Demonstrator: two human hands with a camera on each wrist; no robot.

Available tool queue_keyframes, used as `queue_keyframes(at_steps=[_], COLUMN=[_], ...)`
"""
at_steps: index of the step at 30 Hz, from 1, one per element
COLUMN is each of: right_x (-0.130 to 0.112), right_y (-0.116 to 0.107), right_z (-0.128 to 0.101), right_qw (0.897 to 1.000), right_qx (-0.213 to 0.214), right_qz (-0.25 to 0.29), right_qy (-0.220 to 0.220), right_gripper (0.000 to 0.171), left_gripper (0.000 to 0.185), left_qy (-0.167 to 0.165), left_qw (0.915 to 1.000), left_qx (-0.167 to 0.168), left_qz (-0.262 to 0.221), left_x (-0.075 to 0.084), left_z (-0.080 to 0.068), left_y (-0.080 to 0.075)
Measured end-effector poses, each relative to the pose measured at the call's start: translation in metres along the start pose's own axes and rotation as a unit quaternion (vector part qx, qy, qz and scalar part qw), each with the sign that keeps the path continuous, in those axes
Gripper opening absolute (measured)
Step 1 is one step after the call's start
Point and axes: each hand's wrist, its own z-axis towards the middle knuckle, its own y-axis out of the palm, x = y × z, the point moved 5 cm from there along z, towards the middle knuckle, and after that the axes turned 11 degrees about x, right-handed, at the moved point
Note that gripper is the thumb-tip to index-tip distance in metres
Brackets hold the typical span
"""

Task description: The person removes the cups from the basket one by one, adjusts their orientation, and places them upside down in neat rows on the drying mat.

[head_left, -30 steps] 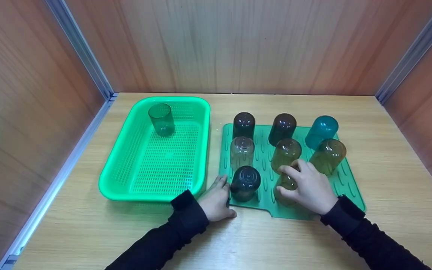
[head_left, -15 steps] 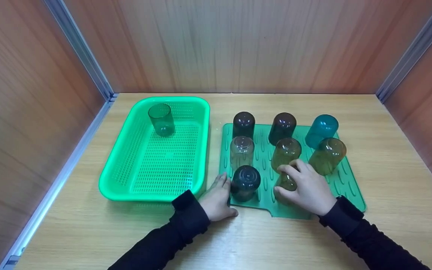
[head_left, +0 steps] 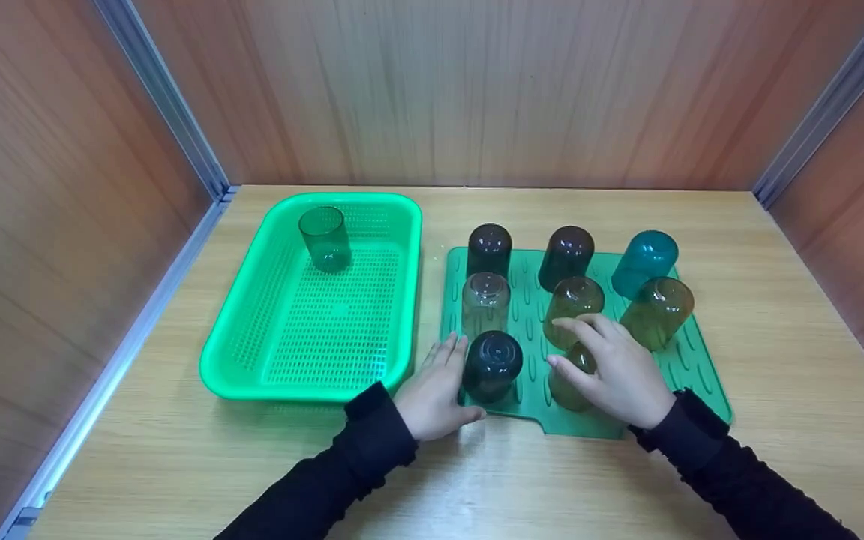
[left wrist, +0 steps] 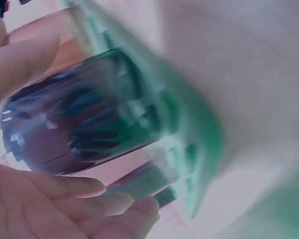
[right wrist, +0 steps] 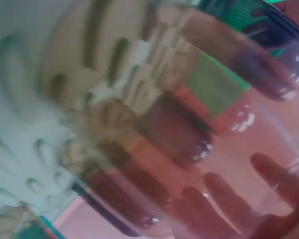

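Left hand (head_left: 432,394) cups the near-left dark cup (head_left: 492,365) with loosely curved fingers; right hand (head_left: 616,371) wraps the amber cup (head_left: 571,379) beside it, both inverted on the green mat (head_left: 691,360); lifting carelessly could topple the crowded neighbouring cups (head_left: 573,301) just beyond.

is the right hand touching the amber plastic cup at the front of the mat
Touching. The head view shows the right hand with thumb and fingers wrapped round the upside-down amber plastic cup on the green ribbed mat.
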Motion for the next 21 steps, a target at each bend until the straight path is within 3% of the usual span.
queue_keyframes(at_steps=[8,13,17,21], right_x=[-0.023,-0.041,-0.058,-0.077], right_y=[-0.011,-0.008,0.000,0.015], right_z=[0.014,0.025,0.033,0.043], right_qw=[0.999,0.994,0.981,0.961], right_qx=[0.028,0.004,-0.037,-0.076], right_qz=[0.040,0.110,0.182,0.253], right_qy=[-0.007,0.019,0.058,0.080], right_gripper=[0.048,0.061,0.067,0.070], left_gripper=[0.103,0.103,0.096,0.085], left_qy=[0.023,0.036,0.033,0.009], left_qw=[0.9978,0.9945,0.9908,0.9873], left_qx=[0.054,0.095,0.130,0.158], left_qz=[-0.030,-0.028,-0.015,0.011], left_x=[0.016,0.016,0.010,-0.004], left_z=[-0.007,-0.004,0.002,0.011], left_y=[-0.039,-0.064,-0.086,-0.107])
